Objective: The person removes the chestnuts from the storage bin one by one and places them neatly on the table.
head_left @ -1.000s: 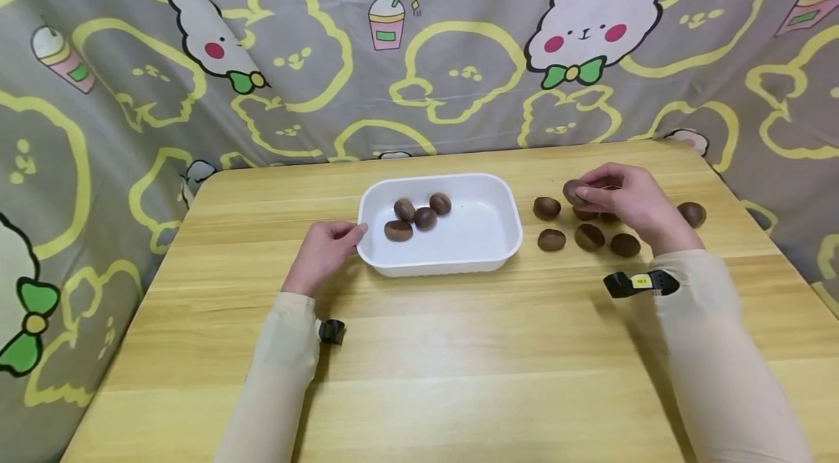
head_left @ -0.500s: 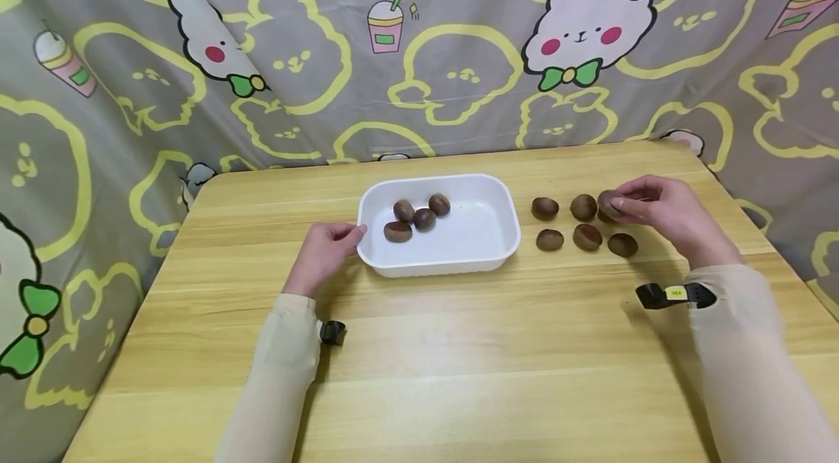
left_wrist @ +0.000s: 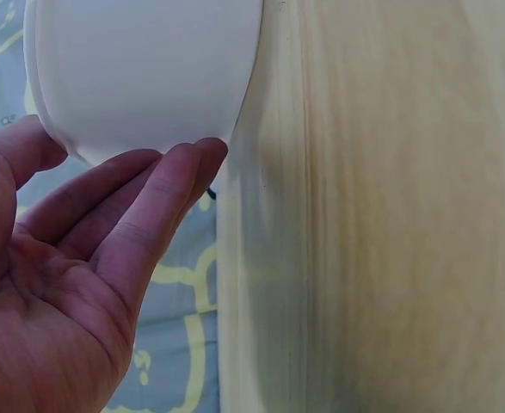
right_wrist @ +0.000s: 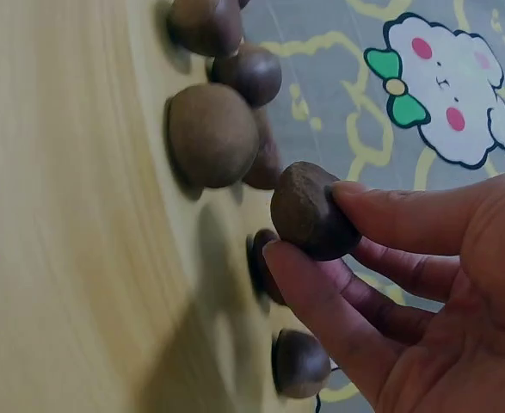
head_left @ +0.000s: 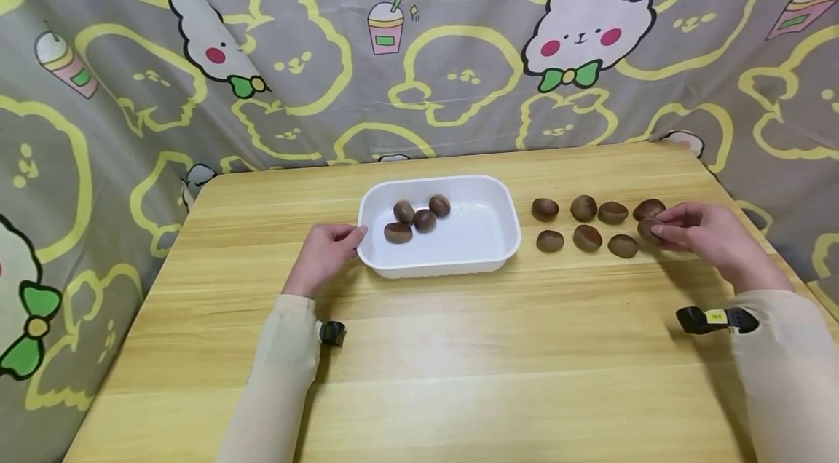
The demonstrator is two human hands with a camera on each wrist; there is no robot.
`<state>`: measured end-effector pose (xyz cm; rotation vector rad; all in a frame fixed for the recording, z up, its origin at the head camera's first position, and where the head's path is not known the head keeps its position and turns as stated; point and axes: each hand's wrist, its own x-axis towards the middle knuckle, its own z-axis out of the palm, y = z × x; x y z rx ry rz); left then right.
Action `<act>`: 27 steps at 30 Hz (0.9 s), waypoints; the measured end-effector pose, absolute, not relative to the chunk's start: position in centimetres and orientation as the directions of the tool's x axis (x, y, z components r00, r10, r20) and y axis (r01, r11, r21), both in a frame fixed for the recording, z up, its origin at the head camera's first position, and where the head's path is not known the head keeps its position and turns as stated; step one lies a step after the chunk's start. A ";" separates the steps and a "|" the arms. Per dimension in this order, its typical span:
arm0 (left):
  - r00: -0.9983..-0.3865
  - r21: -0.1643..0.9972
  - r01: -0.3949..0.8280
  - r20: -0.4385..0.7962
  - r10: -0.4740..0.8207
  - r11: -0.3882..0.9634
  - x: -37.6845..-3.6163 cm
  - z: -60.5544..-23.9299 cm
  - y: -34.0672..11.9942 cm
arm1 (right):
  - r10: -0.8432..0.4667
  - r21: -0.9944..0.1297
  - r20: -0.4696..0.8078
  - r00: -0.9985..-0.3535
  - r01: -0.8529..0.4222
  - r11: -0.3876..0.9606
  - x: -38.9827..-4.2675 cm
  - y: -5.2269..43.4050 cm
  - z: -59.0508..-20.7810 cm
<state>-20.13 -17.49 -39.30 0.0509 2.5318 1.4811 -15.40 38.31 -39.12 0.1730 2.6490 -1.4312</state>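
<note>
My left hand [head_left: 324,250] pinches the left end of a white plastic tray [head_left: 459,266], thumb at the rim and fingers against the outer wall, as the left wrist view shows. Several brown chestnuts [head_left: 398,232] lie in the tray's left half. To the right, my right hand [head_left: 717,239] pinches a chestnut [right_wrist: 308,215] between thumb and fingertips. In the head view it overlaps the front of another chestnut [head_left: 649,209], at the right end of two rough rows on the table. The right wrist view shows a small gap between held chestnut and tabletop.
Other chestnuts [head_left: 587,238] lie between the tray and my right hand, the closest ones a short way off the tray's right end. The wooden table [head_left: 459,361] ends at the back against a patterned curtain [head_left: 459,99].
My right hand has moved right and a little towards me, with a chestnut between its fingers in each frame. Chestnuts it covered before now show. My left hand and the tray have stayed put.
</note>
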 end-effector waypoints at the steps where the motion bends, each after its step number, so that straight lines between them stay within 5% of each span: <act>1: -0.977 0.864 -0.078 -0.164 0.133 0.498 -20.1 -39.3 -17.5 | 0.043 -0.811 -0.173 -0.984 0.167 0.560 -15.3 38.5 -39.3; 27: -0.974 0.872 -0.098 -0.182 0.133 0.479 -20.3 -39.4 -17.6 | 0.111 -0.665 -0.246 -0.963 0.251 0.703 -15.1 39.8 -40.7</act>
